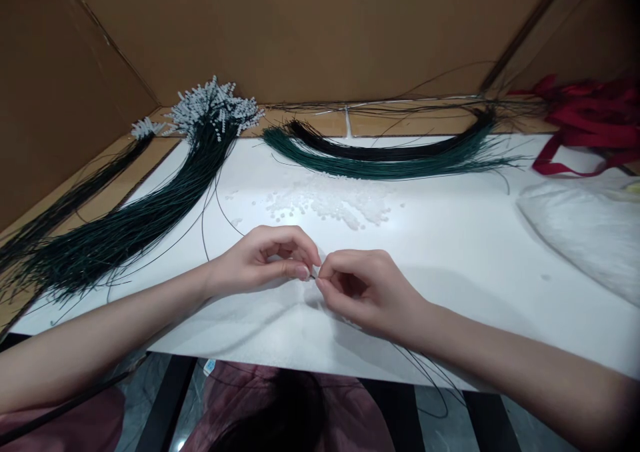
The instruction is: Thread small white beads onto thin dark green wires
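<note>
My left hand (270, 259) and my right hand (375, 292) meet over the white board, fingertips almost touching. Thumb and forefinger of the left are pinched at a tiny whitish bead (315, 272), mostly hidden by the fingertips. The right pinches a thin dark wire (313, 277) whose short end shows between the hands. Several thin dark wires (425, 372) trail from under the right hand past the board's front edge. Beyond the hands, loose translucent white beads (330, 202) lie scattered on the board.
A large bundle of dark green wires tipped with white beads (215, 109) lies left, a smaller bundle (115, 172) beside it. Unbeaded green wires (380, 165) and black wires (370, 151) lie behind. Red ribbon (590, 132) and a clear plastic bag (590, 232) are right. Cardboard walls (320, 32) enclose the back.
</note>
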{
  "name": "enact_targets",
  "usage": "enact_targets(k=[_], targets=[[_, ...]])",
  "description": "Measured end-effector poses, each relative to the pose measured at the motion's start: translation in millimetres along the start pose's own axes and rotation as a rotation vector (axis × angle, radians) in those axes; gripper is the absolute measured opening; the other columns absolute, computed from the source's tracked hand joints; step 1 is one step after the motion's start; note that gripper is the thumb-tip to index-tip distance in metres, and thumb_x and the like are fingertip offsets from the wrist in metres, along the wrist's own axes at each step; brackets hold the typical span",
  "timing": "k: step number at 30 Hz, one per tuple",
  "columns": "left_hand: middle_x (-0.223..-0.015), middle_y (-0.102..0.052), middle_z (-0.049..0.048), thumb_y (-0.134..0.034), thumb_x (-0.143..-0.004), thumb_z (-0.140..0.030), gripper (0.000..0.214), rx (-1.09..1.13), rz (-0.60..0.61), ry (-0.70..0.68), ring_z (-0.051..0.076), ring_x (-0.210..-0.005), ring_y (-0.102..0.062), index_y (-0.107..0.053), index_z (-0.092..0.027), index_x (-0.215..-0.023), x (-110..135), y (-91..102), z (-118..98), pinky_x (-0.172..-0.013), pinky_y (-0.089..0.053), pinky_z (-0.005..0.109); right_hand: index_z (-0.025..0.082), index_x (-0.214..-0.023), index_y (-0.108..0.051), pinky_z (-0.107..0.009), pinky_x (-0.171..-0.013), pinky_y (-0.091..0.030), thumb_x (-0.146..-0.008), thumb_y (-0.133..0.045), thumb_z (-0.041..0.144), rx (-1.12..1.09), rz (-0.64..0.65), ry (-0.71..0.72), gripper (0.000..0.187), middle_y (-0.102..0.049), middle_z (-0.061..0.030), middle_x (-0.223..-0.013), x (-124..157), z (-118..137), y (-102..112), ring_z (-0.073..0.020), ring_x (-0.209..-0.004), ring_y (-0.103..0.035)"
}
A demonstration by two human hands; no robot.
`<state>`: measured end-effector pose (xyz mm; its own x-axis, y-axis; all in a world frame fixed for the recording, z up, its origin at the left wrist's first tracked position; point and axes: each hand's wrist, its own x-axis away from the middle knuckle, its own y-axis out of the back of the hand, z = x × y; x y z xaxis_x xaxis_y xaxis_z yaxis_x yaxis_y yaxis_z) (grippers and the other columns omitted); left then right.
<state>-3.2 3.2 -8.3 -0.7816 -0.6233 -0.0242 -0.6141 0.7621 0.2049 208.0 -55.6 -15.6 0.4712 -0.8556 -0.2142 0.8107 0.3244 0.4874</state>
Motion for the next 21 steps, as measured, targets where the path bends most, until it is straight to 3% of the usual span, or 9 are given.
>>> enact_targets(k=[21], targets=[[-0.084, -0.068, 0.0054, -0.066, -0.085, -0.016, 0.008, -0.032, 0.004, -0.018, 0.013, -0.076, -0.066, -0.065, -0.013, -0.092, -1.4, -0.1, 0.5, -0.07, -0.053, 0.021, 0.014, -0.067, -0.056, -0.015, -0.05, -0.03, -0.079, -0.057, 0.009, 0.025, 0.012, 0.004, 0.013, -0.044, 0.0066, -0.056, -0.2, -2.7, -1.9, -0.0024, -0.05, -0.038]])
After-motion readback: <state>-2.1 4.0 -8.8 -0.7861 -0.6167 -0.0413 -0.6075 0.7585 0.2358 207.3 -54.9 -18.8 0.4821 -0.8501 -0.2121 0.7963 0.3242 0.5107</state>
